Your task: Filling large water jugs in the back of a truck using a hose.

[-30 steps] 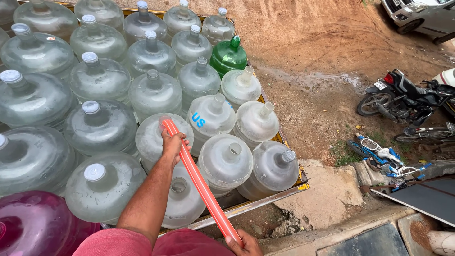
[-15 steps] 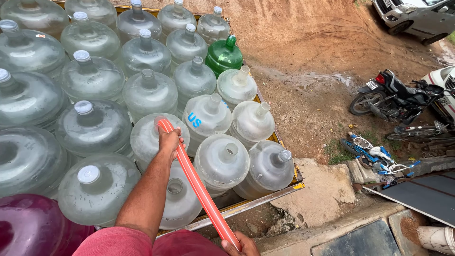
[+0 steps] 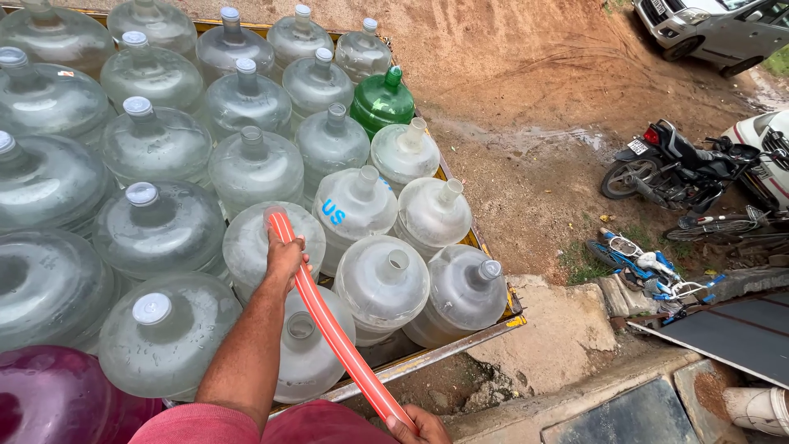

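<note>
Left hand fingers wrapped round red hose, right hand gripping its lower end, blue-lettered clear jug alongside

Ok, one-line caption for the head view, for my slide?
Left hand aims an orange hose at a clear water jug among many, right hand holding it lower down.

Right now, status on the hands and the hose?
Left hand grips orange hose near its tip, over a clear jug. Right hand holds hose lower down. Capped jugs crowd around.
</note>
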